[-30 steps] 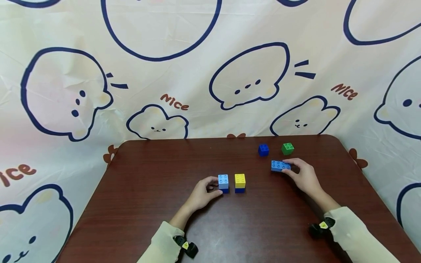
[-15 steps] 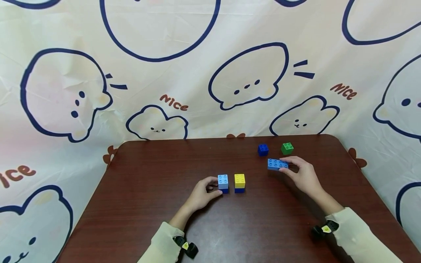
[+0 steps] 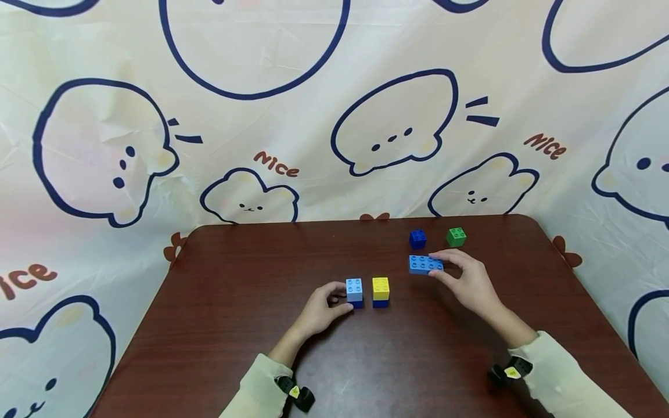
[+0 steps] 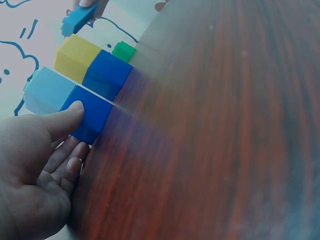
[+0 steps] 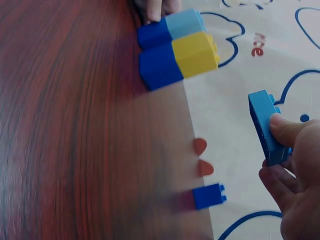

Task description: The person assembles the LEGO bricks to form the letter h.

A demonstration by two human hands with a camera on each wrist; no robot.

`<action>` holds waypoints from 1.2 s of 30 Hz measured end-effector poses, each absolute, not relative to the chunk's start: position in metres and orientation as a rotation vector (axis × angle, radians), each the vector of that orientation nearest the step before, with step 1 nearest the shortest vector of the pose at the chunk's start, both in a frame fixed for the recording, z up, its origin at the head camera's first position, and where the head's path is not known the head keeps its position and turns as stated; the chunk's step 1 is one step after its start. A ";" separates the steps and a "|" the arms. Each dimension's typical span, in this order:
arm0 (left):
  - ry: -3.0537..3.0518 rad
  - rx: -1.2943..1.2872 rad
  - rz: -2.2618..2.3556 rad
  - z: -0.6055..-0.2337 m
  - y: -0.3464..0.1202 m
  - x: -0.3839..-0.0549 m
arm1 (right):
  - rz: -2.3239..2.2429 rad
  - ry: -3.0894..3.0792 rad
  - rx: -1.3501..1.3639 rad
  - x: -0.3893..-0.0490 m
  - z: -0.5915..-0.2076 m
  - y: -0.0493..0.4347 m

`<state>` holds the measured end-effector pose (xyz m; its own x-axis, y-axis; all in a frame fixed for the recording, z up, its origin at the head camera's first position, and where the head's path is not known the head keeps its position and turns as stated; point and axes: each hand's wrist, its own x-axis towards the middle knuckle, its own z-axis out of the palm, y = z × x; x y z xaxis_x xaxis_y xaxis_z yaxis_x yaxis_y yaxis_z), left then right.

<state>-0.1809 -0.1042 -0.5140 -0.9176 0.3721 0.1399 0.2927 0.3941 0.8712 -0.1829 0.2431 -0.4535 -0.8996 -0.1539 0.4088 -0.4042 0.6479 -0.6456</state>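
Observation:
My right hand (image 3: 467, 280) pinches a long blue building brick (image 3: 425, 265) by its right end, thumb on the near side and fingers on the far side. In the right wrist view this brick (image 5: 266, 127) is raised above the table. My left hand (image 3: 320, 309) grips a two-brick stack, its light blue brick (image 3: 353, 288) sitting on a dark blue brick (image 4: 89, 114); the thumb presses the lower one. Just right of that stack, a small gap apart, stands another stack with a yellow brick (image 3: 380, 288) on top of a dark blue brick (image 3: 380, 303).
Behind the long brick, toward the table's far edge, stand a small dark blue brick (image 3: 417, 239) and a green brick (image 3: 456, 237). The brown wooden table (image 3: 251, 261) meets a patterned cloth (image 3: 313, 128) at the back.
My right hand has carried the long blue brick leftward, toward the two stacks. The left hand and both stacks have stayed where they were.

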 end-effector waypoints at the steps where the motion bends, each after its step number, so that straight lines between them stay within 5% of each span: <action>1: 2.556 0.608 1.575 -0.514 -0.104 -0.181 | 1.110 -2.552 0.451 -0.182 -0.452 0.240; 36: 2.555 0.614 1.568 -0.514 -0.104 -0.182 | 1.329 -2.528 0.734 -0.183 -0.453 0.139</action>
<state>-0.1820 -0.1041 -0.5142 -0.9161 0.3767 0.1372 0.2929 0.3952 0.8707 -0.1827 0.1391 -0.4531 -0.8587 -0.3366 0.3865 -0.5092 0.4749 -0.7178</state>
